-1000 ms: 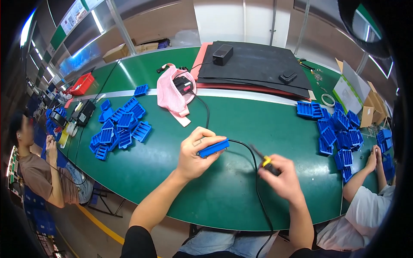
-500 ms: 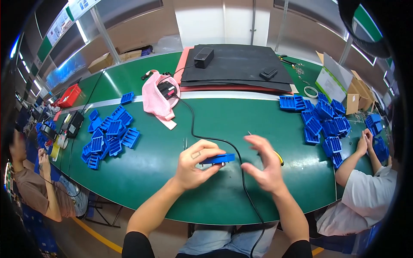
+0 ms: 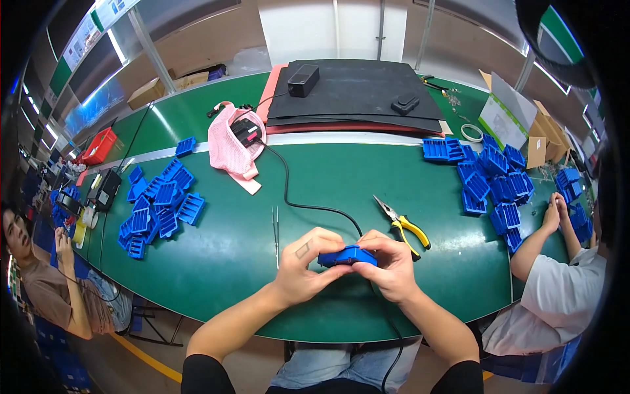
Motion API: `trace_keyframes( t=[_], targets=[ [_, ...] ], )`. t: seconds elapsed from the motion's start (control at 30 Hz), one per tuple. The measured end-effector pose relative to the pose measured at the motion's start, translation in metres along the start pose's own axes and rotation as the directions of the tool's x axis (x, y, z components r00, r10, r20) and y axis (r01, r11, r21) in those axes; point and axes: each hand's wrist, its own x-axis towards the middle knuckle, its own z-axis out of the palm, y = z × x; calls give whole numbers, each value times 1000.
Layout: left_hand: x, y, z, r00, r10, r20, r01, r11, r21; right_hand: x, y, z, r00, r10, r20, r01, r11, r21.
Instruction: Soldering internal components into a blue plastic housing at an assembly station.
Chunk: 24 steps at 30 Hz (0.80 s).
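Observation:
Between my two hands, above the near part of the green table, is a small blue plastic tray [image 3: 348, 255]. My left hand [image 3: 307, 262] is closed on its left end, with the thumb below and the fingers on top. The right end sits in the closed fingers of my right hand [image 3: 388, 264]. Most of the tray's inside is turned from sight. Just beyond my right hand lie long-nose pliers [image 3: 402, 226] with yellow and black handles. Metal tweezers [image 3: 276, 236] rest beyond my left hand. A black cable [image 3: 308, 206] passes under my hands.
Blue slotted trays are heaped on the left [image 3: 164, 197] and right [image 3: 495, 177]. A pink cloth bag [image 3: 228, 150] lies at the back left, near black sheets [image 3: 354, 98] bearing a power adapter [image 3: 304, 80]. Co-workers sit at both sides; a tape ring [image 3: 471, 132] lies back right.
My right hand has come in from the right and taken hold of the blue tray, which my left hand held alone. The pliers and tweezers now show more fully.

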Motion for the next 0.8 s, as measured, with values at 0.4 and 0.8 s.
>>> trace_keyframes(
  t=[0.4,0.8],
  targets=[
    [4,1,-3,972,217,85,-233,878,419,4,-1,-2,985,-154,-73,125,943,-308],
    [3,1,-5,971,192,140,-232,889,395,4,-3,-1,980,-200,-14,174,883,-436]
  ],
)
